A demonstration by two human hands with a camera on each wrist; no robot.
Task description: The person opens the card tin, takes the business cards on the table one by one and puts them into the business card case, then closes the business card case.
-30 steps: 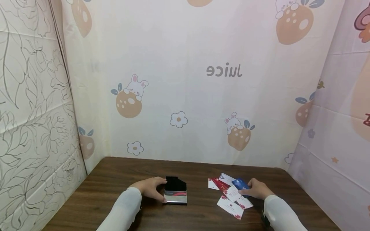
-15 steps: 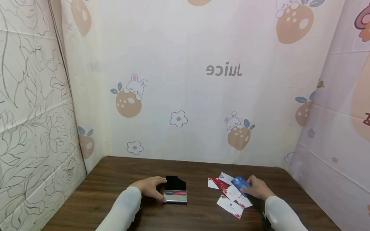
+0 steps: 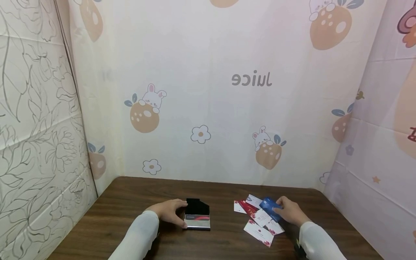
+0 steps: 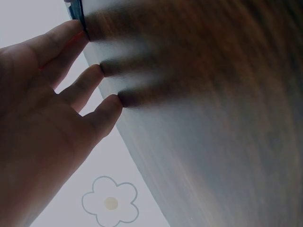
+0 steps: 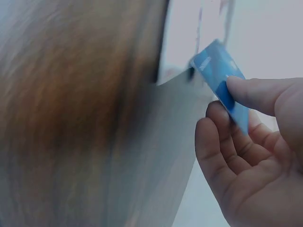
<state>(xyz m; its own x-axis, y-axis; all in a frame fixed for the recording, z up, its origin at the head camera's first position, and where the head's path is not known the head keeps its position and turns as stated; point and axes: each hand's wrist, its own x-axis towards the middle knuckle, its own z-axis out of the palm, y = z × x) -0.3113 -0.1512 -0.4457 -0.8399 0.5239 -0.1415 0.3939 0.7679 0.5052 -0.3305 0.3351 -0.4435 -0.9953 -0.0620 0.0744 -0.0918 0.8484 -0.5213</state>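
A card case (image 3: 197, 221) lies on the table with its black lid (image 3: 197, 207) flipped back; a dark card with a red stripe shows inside. My left hand (image 3: 167, 211) holds the case by its left side, thumb at the near corner and index finger by the lid. In the left wrist view the left hand's other fingertips (image 4: 113, 101) touch the table. To the right, my right hand (image 3: 291, 211) pinches a blue bank card (image 5: 220, 75) between thumb and fingers. The card is tilted up over a spread of cards (image 3: 259, 232).
The spread holds several white cards with red flowers and a red card (image 3: 248, 208) with gold lettering. Beneath everything is a dark brown wooden table (image 3: 221, 234). A patterned curtain (image 3: 201, 90) stands along its back edge, with more hangings at both sides.
My right hand has lifted the blue card slightly and tilted it, so more of its face shows. The left hand and the case have stayed in place.
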